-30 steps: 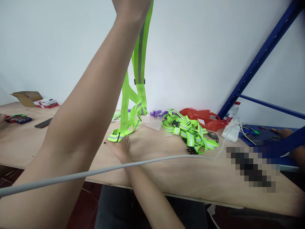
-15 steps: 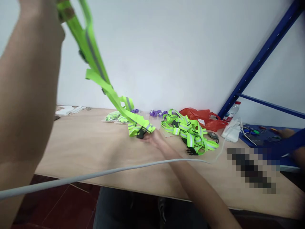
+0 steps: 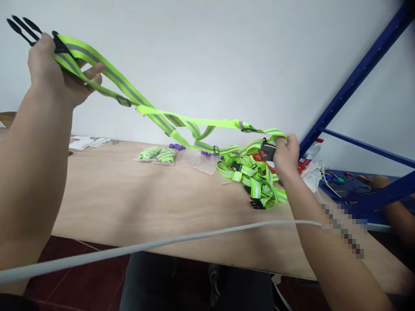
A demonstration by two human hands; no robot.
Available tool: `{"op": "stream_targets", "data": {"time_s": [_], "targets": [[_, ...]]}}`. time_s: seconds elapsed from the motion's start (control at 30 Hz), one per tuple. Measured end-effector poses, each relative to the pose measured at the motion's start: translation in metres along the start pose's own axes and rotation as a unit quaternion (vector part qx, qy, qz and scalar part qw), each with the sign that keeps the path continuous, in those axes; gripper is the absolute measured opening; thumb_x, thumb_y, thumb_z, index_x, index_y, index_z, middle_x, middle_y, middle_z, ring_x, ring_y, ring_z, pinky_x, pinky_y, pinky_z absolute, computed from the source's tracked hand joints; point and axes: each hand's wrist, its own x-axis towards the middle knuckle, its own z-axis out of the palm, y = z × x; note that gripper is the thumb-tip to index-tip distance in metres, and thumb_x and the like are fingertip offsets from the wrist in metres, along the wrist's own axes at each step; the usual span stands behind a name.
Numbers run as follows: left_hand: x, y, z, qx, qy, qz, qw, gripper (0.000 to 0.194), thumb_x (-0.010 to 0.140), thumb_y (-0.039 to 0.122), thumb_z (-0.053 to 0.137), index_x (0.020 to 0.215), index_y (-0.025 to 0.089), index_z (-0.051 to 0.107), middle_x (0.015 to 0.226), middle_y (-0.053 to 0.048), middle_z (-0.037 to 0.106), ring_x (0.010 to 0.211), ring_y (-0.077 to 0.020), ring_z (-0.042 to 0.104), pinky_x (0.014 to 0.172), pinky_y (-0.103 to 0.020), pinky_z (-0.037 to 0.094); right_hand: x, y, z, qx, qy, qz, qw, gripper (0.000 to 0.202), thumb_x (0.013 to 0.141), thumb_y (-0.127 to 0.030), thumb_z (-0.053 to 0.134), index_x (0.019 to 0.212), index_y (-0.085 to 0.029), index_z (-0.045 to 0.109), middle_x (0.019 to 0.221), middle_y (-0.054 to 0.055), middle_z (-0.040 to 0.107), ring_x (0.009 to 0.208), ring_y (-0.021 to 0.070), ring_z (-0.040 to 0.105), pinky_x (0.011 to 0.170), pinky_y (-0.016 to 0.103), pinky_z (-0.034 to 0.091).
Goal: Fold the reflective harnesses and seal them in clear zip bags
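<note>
A yellow-green reflective strap harness (image 3: 129, 90) is stretched in the air between both hands. My left hand (image 3: 58, 71), raised at the upper left, grips its end by a black pronged buckle (image 3: 63, 45); some of the fingers spread behind the strap. At the right, my right hand (image 3: 287, 155) is closed on the other end beside a black buckle part (image 3: 267, 151). Below that end, a tangled pile of similar straps (image 3: 259, 181) lies on the table. Two clear bags with folded green straps (image 3: 166, 156) lie near the wall.
The wooden table (image 3: 123, 194) meets a white wall. A white cable (image 3: 194, 235) crosses the foreground. At the right are a blue metal frame (image 3: 353, 71), a bottle (image 3: 313, 151), a blue tray of small parts (image 3: 343, 183) and another person's arm (image 3: 400, 220). Purple pieces (image 3: 177, 147) lie behind.
My right hand has moved right and up from the table with its end of the harness. My left hand has come lower into view, and the harness now hangs more level.
</note>
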Motion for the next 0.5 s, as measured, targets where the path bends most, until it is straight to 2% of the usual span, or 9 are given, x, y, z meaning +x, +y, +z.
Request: {"op": "stream_targets", "data": {"time_s": [0.07,0.1,0.17,0.27,0.33,0.4,0.47,0.5], "targets": [[-0.026,-0.020,-0.001,-0.001,-0.041,-0.005,0.999,0.056,0.109,0.037,0.006,0.152,0.003,0.019,0.153,-0.006,0.043,0.128,-0.0324,0.052,0.090,-0.043,0.044,-0.016,0.001,-0.016,-0.089,-0.001,-0.059,0.994,0.013,0.089,-0.037,0.049,0.090,-0.025,0.051,0.073,-0.001,0.053,0.066,0.0193,0.051,0.066,0.034,0.045],[-0.043,-0.035,-0.002,-0.012,-0.031,-0.020,0.999,0.058,0.109,0.044,0.016,0.152,0.007,0.025,0.153,-0.005,0.045,0.125,-0.0312,0.055,0.091,-0.042,0.048,-0.028,0.005,-0.024,-0.135,-0.018,-0.076,0.988,0.011,0.089,-0.036,0.048,0.091,-0.025,0.051,0.070,-0.001,0.053,0.063,0.0201,0.051,0.064,0.034,0.044],[-0.082,-0.070,-0.005,-0.052,-0.051,-0.113,0.991,0.066,0.105,0.058,0.032,0.150,0.010,0.034,0.154,-0.008,0.046,0.123,-0.0291,0.059,0.093,-0.040,0.052,-0.057,0.019,-0.040,-0.190,-0.097,-0.101,0.972,0.012,0.090,-0.034,0.045,0.094,-0.025,0.052,0.067,0.000,0.056,0.059,0.0221,0.054,0.061,0.034,0.044],[-0.141,-0.123,-0.013,-0.107,-0.029,-0.253,0.961,0.064,0.099,0.063,0.046,0.139,0.012,0.048,0.147,-0.010,0.054,0.114,-0.0244,0.063,0.090,-0.036,0.056,-0.104,0.050,-0.069,-0.282,-0.182,-0.135,0.932,0.020,0.089,-0.030,0.043,0.101,-0.023,0.057,0.075,0.005,0.067,0.065,0.0261,0.063,0.059,0.034,0.046],[-0.174,-0.151,-0.019,-0.125,-0.008,-0.320,0.939,0.054,0.095,0.060,0.054,0.123,0.015,0.059,0.126,-0.008,0.069,0.101,-0.0240,0.067,0.086,-0.036,0.057,-0.136,0.071,-0.091,-0.346,-0.231,-0.164,0.894,0.023,0.087,-0.029,0.046,0.102,-0.024,0.062,0.079,0.006,0.072,0.064,0.0264,0.067,0.057,0.033,0.048],[-0.200,-0.172,-0.026,-0.115,-0.002,-0.380,0.918,0.048,0.090,0.058,0.061,0.112,0.016,0.063,0.102,-0.008,0.076,0.092,-0.0260,0.070,0.082,-0.037,0.058,-0.165,0.087,-0.113,-0.353,-0.297,-0.242,0.853,0.027,0.086,-0.024,0.046,0.103,-0.027,0.066,0.091,0.006,0.077,0.073,0.0261,0.072,0.061,0.033,0.052],[-0.219,-0.186,-0.036,-0.085,-0.001,-0.397,0.914,0.045,0.085,0.055,0.070,0.111,0.019,0.063,0.087,-0.006,0.077,0.085,-0.0280,0.072,0.077,-0.039,0.058,-0.189,0.095,-0.132,-0.329,-0.312,-0.350,0.819,0.029,0.088,-0.017,0.046,0.103,-0.030,0.067,0.097,0.006,0.079,0.075,0.0248,0.074,0.065,0.034,0.054],[-0.225,-0.191,-0.043,-0.061,0.000,-0.390,0.919,0.046,0.082,0.054,0.073,0.113,0.021,0.061,0.083,-0.004,0.076,0.082,-0.0287,0.072,0.074,-0.039,0.058,-0.198,0.096,-0.139,-0.319,-0.315,-0.384,0.808,0.028,0.089,-0.015,0.048,0.104,-0.030,0.066,0.100,0.006,0.079,0.077,0.0243,0.074,0.067,0.034,0.056]]}}
